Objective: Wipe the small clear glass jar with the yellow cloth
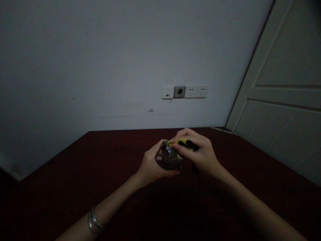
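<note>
My left hand (151,164) is wrapped round a small, shiny, rounded object (171,159), with the thumb beneath it and the fingers behind. It looks like a clear or glossy container, but the dim light hides its exact kind. In my right hand (204,152) is a yellow-and-black handled tool (184,143), pinched between thumb and fingers. The tool's yellow end meets the upper rim of the shiny object, and its working tip cannot be made out. Both hands are above the dark red table (120,147).
Behind the table stands a pale wall (112,67) with a row of sockets and switches (195,91). A white panelled door (283,77) is on the right. Near the table's far right corner lies a light strip (223,131). A bracelet (94,221) circles my left wrist.
</note>
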The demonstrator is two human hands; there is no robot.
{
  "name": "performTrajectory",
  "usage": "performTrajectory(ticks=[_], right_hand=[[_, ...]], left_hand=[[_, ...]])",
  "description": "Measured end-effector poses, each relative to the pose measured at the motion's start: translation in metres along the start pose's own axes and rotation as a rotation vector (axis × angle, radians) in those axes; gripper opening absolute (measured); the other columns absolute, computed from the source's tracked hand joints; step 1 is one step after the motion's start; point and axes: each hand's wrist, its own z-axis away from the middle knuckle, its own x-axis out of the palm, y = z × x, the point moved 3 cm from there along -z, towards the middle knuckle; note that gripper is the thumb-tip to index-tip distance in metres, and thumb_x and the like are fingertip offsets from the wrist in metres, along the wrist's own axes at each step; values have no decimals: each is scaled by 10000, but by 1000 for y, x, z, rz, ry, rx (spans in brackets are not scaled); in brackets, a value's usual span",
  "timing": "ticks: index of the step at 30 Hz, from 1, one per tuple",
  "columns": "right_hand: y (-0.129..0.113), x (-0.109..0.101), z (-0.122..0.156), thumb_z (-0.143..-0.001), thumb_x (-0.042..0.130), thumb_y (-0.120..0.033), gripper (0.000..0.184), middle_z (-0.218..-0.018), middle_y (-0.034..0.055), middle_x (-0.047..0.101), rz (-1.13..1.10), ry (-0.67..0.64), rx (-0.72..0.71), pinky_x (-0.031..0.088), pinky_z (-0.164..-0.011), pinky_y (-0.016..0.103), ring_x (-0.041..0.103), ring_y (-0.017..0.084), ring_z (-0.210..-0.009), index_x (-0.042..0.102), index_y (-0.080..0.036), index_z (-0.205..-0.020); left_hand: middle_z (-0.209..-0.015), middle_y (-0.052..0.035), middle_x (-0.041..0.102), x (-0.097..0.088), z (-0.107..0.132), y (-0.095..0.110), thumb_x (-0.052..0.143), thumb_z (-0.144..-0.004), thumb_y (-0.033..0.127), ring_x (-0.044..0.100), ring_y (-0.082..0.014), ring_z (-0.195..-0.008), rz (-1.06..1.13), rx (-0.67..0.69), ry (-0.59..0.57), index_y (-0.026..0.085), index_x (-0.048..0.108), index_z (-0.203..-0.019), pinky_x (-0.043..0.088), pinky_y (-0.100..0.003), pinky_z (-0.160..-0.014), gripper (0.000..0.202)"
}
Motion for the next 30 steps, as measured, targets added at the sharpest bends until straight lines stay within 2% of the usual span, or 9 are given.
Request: performTrajectory(ticks=[3, 5, 10, 12, 14, 19, 21, 30], right_hand=[[3, 0, 1, -814, 632, -238, 83, -833, 29, 634, -17, 16, 89, 506, -685, 319, 613, 165, -778, 712, -226, -830], [2, -1, 1, -814, 631, -241, 86, -840, 34, 640, -2, 17, 76, 509, -694, 329, 616, 171, -784, 712, -228, -837], [-8, 1, 1, -789, 654, -212, 127, -847, 47, 656, 57, -62, -183, 509, -740, 378, 599, 196, -834, 708, -245, -900], [-10, 1, 1, -785, 658, -205, 151, -851, 49, 661, 67, -100, -244, 504, -757, 393, 595, 201, -846, 707, -250, -921], [-9, 0, 1, -783, 663, -214, 139, -849, 44, 659, 50, -79, -207, 505, -750, 385, 600, 196, -835, 709, -252, -909], [2, -3, -2, -806, 639, -236, 76, -813, 31, 648, -45, 32, 80, 510, -680, 325, 621, 169, -765, 712, -219, -794], [4, -3, -3, -811, 630, -241, 91, -818, 32, 647, -66, 26, 127, 512, -679, 323, 624, 167, -763, 714, -213, -791], [-9, -5, -2, -776, 670, -177, 169, -874, 51, 637, -25, -108, -170, 513, -742, 371, 600, 195, -862, 717, -241, -925]], left_hand=[[-1093, -94, 627, 0, 1, -1, 848, -467, 349, 638, -244, -933, -14, 21, -6, 173, 518, -1145, 590, -359, -739, 775], [-1104, -97, 625, 0, 1, -1, 852, -463, 340, 639, -246, -942, -6, -2, -1, 170, 507, -1161, 591, -357, -737, 797], [-1060, -84, 643, 0, -1, -1, 856, -458, 299, 654, -229, -895, 45, -57, 25, 168, 494, -1162, 592, -348, -736, 802], [-1048, -77, 644, 0, -1, 1, 852, -467, 302, 654, -224, -886, 43, -58, 18, 172, 499, -1151, 591, -351, -744, 781], [-1050, -79, 642, -1, -1, 2, 851, -470, 312, 651, -225, -885, 34, -40, 2, 171, 502, -1147, 592, -353, -745, 774], [-1092, -103, 627, -3, -1, 6, 858, -457, 334, 640, -245, -925, 1, 48, -37, 163, 503, -1171, 595, -349, -737, 816], [-1089, -106, 631, -3, -1, 5, 859, -452, 333, 642, -248, -923, 6, 38, -29, 158, 509, -1167, 596, -355, -738, 814], [-956, -95, 689, 1, -2, 2, 864, -417, 298, 679, -247, -799, 123, -157, 31, 129, 503, -1166, 609, -372, -680, 848]])
